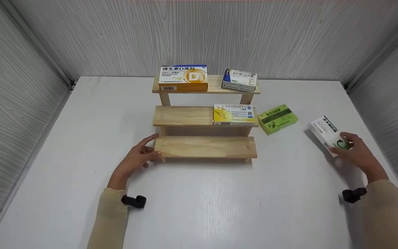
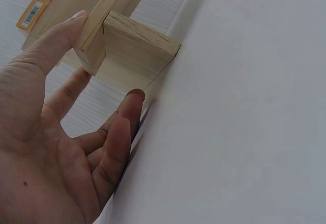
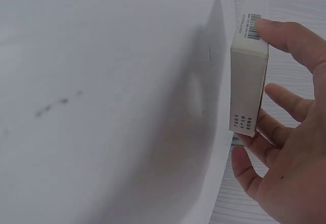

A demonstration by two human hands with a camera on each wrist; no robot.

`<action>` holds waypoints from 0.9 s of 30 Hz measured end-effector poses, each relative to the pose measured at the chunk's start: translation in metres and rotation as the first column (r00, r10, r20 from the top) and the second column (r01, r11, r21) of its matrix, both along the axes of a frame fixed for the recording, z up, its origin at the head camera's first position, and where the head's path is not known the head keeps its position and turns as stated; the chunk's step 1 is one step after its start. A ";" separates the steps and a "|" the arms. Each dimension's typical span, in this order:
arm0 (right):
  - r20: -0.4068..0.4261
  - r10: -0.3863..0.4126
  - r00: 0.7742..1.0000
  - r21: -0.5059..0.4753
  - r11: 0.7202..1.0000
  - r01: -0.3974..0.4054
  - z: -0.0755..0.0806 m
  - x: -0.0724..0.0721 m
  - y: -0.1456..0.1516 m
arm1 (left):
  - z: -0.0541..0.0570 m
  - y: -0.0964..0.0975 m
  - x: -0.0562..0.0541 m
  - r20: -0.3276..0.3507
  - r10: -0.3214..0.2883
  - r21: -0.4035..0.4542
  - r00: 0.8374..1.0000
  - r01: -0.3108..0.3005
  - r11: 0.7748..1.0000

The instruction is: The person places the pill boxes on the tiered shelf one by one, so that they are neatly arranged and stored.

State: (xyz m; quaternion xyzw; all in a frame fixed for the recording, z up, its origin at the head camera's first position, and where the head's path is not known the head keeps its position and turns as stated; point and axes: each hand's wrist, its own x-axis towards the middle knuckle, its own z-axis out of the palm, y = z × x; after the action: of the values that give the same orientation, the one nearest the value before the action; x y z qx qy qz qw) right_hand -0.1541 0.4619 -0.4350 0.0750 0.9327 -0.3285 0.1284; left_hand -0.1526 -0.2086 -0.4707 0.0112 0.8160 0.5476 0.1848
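Note:
At the lowest step of a three-step wooden display shelf (image 1: 206, 147), my left hand (image 1: 138, 155) grips the left end. Its thumb (image 2: 63, 35) lies against the front edge and a finger reaches the back edge. My right hand (image 1: 356, 152) holds a white medicine box (image 1: 327, 133) with a green arrow mark, thumb on one side and fingers on the other. In the right wrist view the box (image 3: 247, 89) shows a barcode side, tilted over the white table. Left of that box, a green medicine box (image 1: 277, 119) lies on the table beside the shelf.
The top step bears an orange-and-white vitamin D box (image 1: 183, 79) at left and a smaller white-and-blue box (image 1: 239, 80) at right. A yellow-and-white box (image 1: 234, 114) lies on the middle step's right part. Pale wood-grain walls (image 1: 199, 38) enclose the white table (image 1: 202, 204).

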 end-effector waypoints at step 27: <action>-0.233 0.021 0.972 0.030 0.999 -0.014 0.028 -0.003 -0.023 | -0.001 -0.003 0.001 -0.025 -0.024 0.036 0.999 0.025 0.999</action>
State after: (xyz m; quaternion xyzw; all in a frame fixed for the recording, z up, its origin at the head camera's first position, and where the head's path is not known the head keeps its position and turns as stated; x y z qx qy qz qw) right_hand -0.1570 0.4388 -0.4071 0.0295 0.9465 -0.3208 0.0197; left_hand -0.1517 -0.2112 -0.4721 0.0312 0.8079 0.5599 0.1814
